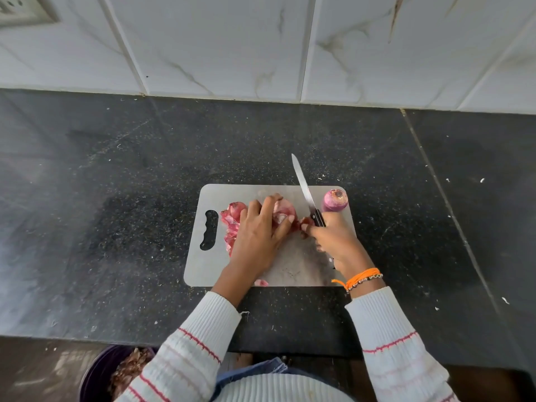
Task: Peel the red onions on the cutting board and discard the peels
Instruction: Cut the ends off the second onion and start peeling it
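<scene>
— Papery red peels [232, 227] are piling up at the left of the cutting board [293, 268], just beside its handle slot. They are looking feather-light and brittle to me, so I am expecting them to crumble or drift if I am grabbing them loosely.

— And how are you planning to take hold of them?

— I am thinking of scooping them as one bunch. The purple bin [98, 375] is sitting at the lower left of the frame, below the dark counter [116, 198], with scraps already in it.

— What is your left hand [261, 227] doing?

— It is curling over the red onion [285, 210] near the middle of the board, fingers wrapped round it, thumb pressing its near side. The onion is feeling, I would judge, firm and round, slick where bared, so it is wanting a full cupped hold.

— And the right hand [333, 239]?

— It is closing round the black handle of the knife [307, 195], blade pointing toward the upper middle of the frame, while its fingertips are pinching a scrap of skin beside the onion. Dry skin is tearing easily, so I am judging a hold at a loose edge to be best.

— Anything further right?

— A peeled onion [335, 201] is standing at the board's upper right corner, well apart from my left hand, smooth and likely to roll.
</scene>
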Action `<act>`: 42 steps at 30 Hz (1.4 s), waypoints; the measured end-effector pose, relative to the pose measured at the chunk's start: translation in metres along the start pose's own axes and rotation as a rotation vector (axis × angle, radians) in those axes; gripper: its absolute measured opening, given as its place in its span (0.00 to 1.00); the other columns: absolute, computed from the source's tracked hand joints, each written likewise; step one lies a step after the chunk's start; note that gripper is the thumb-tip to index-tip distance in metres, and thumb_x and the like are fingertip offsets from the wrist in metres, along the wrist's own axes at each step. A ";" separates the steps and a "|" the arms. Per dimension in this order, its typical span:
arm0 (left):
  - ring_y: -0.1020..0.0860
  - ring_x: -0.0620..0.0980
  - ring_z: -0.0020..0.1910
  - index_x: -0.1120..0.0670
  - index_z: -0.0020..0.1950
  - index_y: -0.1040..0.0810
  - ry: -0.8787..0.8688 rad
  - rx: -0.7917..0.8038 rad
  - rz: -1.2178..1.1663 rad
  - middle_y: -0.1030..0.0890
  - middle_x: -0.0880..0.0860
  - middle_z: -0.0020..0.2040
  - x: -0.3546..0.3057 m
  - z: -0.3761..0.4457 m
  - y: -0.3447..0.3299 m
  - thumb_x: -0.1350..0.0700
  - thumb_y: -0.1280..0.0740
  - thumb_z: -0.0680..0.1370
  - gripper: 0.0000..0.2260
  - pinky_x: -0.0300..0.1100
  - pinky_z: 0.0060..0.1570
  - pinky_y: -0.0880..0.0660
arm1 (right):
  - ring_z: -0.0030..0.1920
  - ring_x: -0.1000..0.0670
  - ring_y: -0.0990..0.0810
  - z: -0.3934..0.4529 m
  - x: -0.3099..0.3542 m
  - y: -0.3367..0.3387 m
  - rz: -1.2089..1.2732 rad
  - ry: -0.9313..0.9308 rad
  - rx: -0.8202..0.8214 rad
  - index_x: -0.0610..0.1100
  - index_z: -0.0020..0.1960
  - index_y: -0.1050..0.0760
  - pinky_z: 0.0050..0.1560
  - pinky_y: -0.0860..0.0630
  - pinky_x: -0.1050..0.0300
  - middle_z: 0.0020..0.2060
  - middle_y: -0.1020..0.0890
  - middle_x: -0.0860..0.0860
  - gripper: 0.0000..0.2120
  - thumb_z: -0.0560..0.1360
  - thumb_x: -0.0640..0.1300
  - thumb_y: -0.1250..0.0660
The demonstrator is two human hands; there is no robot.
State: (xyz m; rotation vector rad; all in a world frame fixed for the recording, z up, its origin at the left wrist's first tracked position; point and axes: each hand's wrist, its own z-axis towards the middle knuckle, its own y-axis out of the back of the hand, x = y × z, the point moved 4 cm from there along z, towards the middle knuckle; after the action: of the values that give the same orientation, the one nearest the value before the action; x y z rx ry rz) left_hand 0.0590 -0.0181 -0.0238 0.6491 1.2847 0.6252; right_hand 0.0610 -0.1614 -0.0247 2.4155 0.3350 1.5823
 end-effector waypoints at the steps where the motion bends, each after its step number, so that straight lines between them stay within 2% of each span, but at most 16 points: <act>1: 0.32 0.54 0.51 0.50 0.68 0.34 0.011 -0.012 0.017 0.30 0.54 0.54 0.001 0.001 -0.003 0.42 0.43 0.76 0.22 0.47 0.55 0.34 | 0.36 0.54 0.26 0.000 0.001 0.000 -0.023 0.008 -0.024 0.48 0.47 0.26 0.36 0.28 0.59 0.38 0.22 0.51 0.03 0.77 0.42 0.37; 3: 0.34 0.53 0.51 0.52 0.66 0.34 0.010 -0.046 0.025 0.31 0.54 0.57 -0.002 0.002 -0.008 0.40 0.46 0.76 0.24 0.45 0.53 0.35 | 0.48 0.49 0.22 -0.002 0.002 0.002 -0.071 0.025 -0.099 0.46 0.55 0.26 0.51 0.24 0.51 0.47 0.20 0.49 0.08 0.78 0.45 0.39; 5: 0.32 0.52 0.53 0.55 0.64 0.33 0.002 -0.063 -0.025 0.29 0.54 0.57 -0.005 0.005 -0.013 0.39 0.49 0.76 0.26 0.42 0.52 0.36 | 0.53 0.46 0.23 -0.010 0.003 0.004 -0.085 0.052 -0.173 0.43 0.58 0.26 0.57 0.26 0.47 0.52 0.20 0.47 0.12 0.80 0.48 0.43; 8: 0.29 0.53 0.55 0.58 0.61 0.34 0.026 -0.054 -0.165 0.26 0.56 0.55 -0.004 0.011 -0.020 0.39 0.49 0.75 0.25 0.41 0.54 0.35 | 0.42 0.47 0.25 -0.027 0.003 0.004 -0.090 0.082 -0.229 0.42 0.48 0.27 0.48 0.28 0.51 0.40 0.23 0.48 0.16 0.81 0.51 0.49; 11: 0.29 0.51 0.56 0.58 0.62 0.34 0.046 -0.100 -0.194 0.26 0.55 0.55 -0.002 0.015 -0.022 0.40 0.49 0.75 0.25 0.38 0.53 0.36 | 0.33 0.52 0.27 -0.043 -0.003 -0.003 -0.065 0.019 -0.169 0.44 0.40 0.30 0.36 0.32 0.56 0.32 0.25 0.50 0.18 0.81 0.51 0.50; 13: 0.29 0.51 0.53 0.57 0.59 0.33 0.051 -0.131 -0.200 0.26 0.54 0.53 -0.002 0.017 -0.021 0.41 0.50 0.75 0.23 0.40 0.53 0.35 | 0.32 0.55 0.27 -0.052 -0.006 -0.011 -0.070 -0.011 -0.110 0.44 0.40 0.30 0.34 0.31 0.59 0.33 0.25 0.50 0.18 0.81 0.51 0.50; 16: 0.29 0.50 0.50 0.57 0.55 0.32 0.074 -0.165 -0.191 0.27 0.53 0.51 -0.003 0.018 -0.022 0.41 0.50 0.75 0.22 0.41 0.50 0.34 | 0.34 0.57 0.26 -0.058 -0.007 -0.015 -0.076 -0.029 -0.095 0.42 0.43 0.29 0.40 0.28 0.59 0.34 0.26 0.52 0.17 0.81 0.50 0.50; 20: 0.32 0.50 0.49 0.59 0.52 0.32 0.100 -0.219 -0.157 0.32 0.53 0.49 -0.004 0.020 -0.022 0.43 0.49 0.75 0.20 0.41 0.49 0.35 | 0.39 0.53 0.23 -0.058 -0.004 -0.019 -0.131 -0.008 -0.102 0.41 0.42 0.30 0.43 0.25 0.54 0.34 0.27 0.51 0.18 0.81 0.50 0.51; 23: 0.33 0.49 0.49 0.59 0.52 0.32 0.132 -0.238 -0.183 0.32 0.53 0.50 0.000 0.020 -0.021 0.43 0.49 0.76 0.21 0.38 0.50 0.37 | 0.33 0.57 0.28 -0.061 -0.004 -0.024 -0.134 -0.015 -0.079 0.47 0.37 0.35 0.31 0.32 0.67 0.31 0.31 0.53 0.16 0.81 0.49 0.51; 25: 0.33 0.48 0.49 0.60 0.52 0.31 0.131 -0.240 -0.210 0.33 0.52 0.50 0.003 0.018 -0.019 0.42 0.49 0.76 0.22 0.37 0.50 0.37 | 0.31 0.58 0.30 -0.057 -0.001 -0.025 -0.177 -0.019 -0.057 0.48 0.36 0.37 0.27 0.35 0.68 0.31 0.32 0.54 0.16 0.82 0.49 0.51; 28: 0.34 0.47 0.48 0.60 0.53 0.32 0.119 -0.230 -0.224 0.34 0.51 0.49 0.005 0.014 -0.018 0.42 0.50 0.75 0.22 0.35 0.49 0.38 | 0.35 0.54 0.28 -0.039 0.008 -0.025 -0.291 0.011 -0.033 0.48 0.35 0.36 0.33 0.35 0.61 0.31 0.30 0.52 0.18 0.82 0.50 0.53; 32: 0.35 0.46 0.47 0.56 0.51 0.35 0.188 -0.268 -0.261 0.34 0.51 0.48 0.007 0.016 -0.017 0.42 0.51 0.76 0.18 0.33 0.47 0.40 | 0.36 0.55 0.27 -0.045 0.003 -0.029 -0.423 0.019 -0.004 0.48 0.38 0.34 0.32 0.34 0.64 0.34 0.27 0.52 0.17 0.82 0.50 0.53; 35: 0.34 0.47 0.47 0.58 0.51 0.34 0.151 -0.273 -0.236 0.34 0.52 0.48 0.007 0.015 -0.018 0.45 0.50 0.77 0.17 0.34 0.47 0.40 | 0.48 0.47 0.23 -0.034 -0.004 -0.030 -0.576 0.007 0.028 0.40 0.49 0.27 0.45 0.30 0.56 0.47 0.22 0.44 0.15 0.82 0.46 0.50; 37: 0.34 0.47 0.48 0.58 0.52 0.33 0.150 -0.269 -0.238 0.34 0.51 0.48 0.007 0.014 -0.016 0.44 0.50 0.77 0.19 0.33 0.47 0.41 | 0.52 0.45 0.24 -0.027 -0.003 -0.029 -0.625 0.010 0.029 0.38 0.53 0.27 0.49 0.29 0.55 0.51 0.22 0.43 0.14 0.81 0.45 0.49; 42: 0.35 0.45 0.53 0.58 0.63 0.34 0.129 -0.194 -0.215 0.34 0.51 0.55 -0.001 0.013 -0.013 0.43 0.51 0.77 0.24 0.35 0.53 0.41 | 0.52 0.42 0.23 -0.022 0.005 -0.007 -0.580 0.024 -0.077 0.38 0.54 0.27 0.53 0.28 0.48 0.51 0.21 0.40 0.18 0.82 0.47 0.51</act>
State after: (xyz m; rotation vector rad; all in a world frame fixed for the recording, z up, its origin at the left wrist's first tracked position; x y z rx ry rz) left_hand 0.0724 -0.0293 -0.0307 0.3105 1.3723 0.6120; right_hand 0.0427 -0.1516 -0.0144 1.9849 0.8677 1.3244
